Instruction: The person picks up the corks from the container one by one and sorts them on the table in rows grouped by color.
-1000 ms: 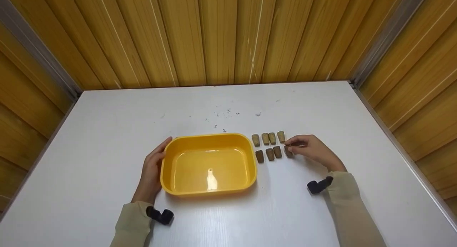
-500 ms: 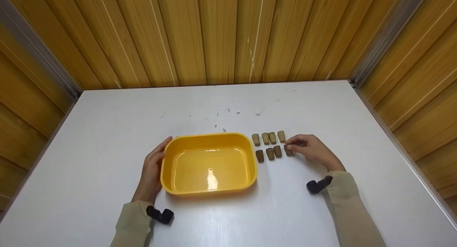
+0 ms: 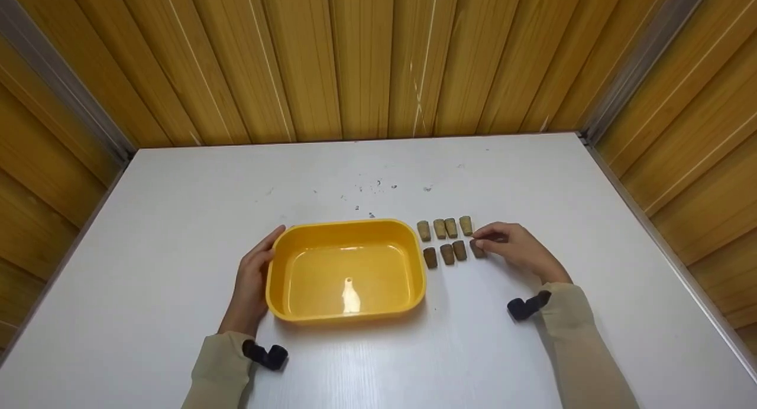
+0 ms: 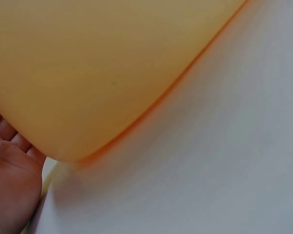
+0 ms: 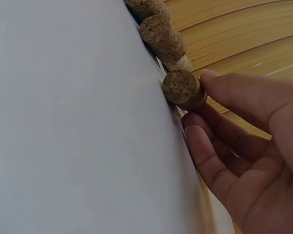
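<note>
My left hand (image 3: pixel 253 279) rests against the left side of a yellow plastic basin (image 3: pixel 346 319), its palm and fingers along the outer wall in the left wrist view. Right of the basin, tapered cork stoppers lie in two rows. Lighter corks (image 3: pixel 424 230) form the far row and darker corks (image 3: pixel 430 257) the near one. My right hand (image 3: pixel 523 250) pinches the rightmost dark cork stopper (image 5: pixel 180 89) between thumb and fingers, at the end of its row. That cork's round, speckled end faces the right wrist camera; my fingers cover part of its side.
Everything lies on a white table (image 3: pixel 177 208) with small dark marks beyond the basin. Yellow wood-look panels (image 3: pixel 361 60) enclose its back and sides. Black wrist cameras (image 3: pixel 274 357) stick out from both sleeves.
</note>
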{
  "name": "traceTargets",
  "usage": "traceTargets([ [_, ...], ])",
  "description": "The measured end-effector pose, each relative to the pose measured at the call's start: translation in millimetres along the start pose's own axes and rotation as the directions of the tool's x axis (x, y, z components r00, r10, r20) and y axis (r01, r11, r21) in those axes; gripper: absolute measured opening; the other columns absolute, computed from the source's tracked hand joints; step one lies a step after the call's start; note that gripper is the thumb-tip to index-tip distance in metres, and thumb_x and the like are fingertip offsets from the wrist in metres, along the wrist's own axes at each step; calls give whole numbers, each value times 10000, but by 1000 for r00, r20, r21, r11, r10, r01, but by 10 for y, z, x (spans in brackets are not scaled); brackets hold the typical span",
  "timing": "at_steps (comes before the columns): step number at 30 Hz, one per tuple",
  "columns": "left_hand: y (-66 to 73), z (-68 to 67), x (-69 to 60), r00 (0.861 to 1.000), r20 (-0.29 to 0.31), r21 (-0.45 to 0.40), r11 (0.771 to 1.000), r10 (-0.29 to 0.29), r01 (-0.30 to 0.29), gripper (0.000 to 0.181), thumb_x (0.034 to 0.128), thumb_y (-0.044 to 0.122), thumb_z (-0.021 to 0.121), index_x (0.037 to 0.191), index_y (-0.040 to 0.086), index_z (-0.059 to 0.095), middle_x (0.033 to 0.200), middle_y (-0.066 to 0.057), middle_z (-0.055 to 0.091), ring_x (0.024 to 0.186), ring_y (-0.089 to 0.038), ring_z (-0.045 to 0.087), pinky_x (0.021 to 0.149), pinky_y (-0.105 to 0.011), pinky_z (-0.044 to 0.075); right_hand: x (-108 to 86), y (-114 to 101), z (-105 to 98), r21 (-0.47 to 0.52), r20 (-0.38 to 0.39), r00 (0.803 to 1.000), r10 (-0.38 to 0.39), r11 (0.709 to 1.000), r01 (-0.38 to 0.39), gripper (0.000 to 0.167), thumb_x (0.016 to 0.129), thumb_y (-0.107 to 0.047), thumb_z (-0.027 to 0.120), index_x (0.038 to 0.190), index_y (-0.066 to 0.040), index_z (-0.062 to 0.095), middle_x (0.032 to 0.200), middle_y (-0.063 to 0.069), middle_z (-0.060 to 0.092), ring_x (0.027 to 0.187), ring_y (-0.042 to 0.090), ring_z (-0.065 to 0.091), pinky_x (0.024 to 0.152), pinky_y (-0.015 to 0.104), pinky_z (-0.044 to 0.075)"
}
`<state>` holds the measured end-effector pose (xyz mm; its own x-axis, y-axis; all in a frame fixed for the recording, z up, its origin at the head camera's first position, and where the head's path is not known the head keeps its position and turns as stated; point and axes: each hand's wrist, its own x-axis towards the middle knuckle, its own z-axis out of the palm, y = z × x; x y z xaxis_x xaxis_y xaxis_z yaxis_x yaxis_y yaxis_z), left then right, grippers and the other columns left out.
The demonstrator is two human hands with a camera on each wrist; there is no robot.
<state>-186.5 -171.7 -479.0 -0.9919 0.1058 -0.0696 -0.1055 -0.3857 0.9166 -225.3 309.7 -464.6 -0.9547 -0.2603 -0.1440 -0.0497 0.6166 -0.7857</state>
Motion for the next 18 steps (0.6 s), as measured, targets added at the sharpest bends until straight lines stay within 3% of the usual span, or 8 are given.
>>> traceTargets([
  [18, -2, 12, -1, 1000, -11, 12, 1000, -2, 2, 495, 996, 85, 288, 1489, 69, 334, 1580, -41, 286, 1420, -150, 339, 1093, -247, 395, -7, 14, -11, 1, -7, 1000, -12, 1000, 12, 424, 920, -396, 596, 1219, -98, 637, 1222, 98, 648, 1115, 239, 589, 977, 365, 441],
])
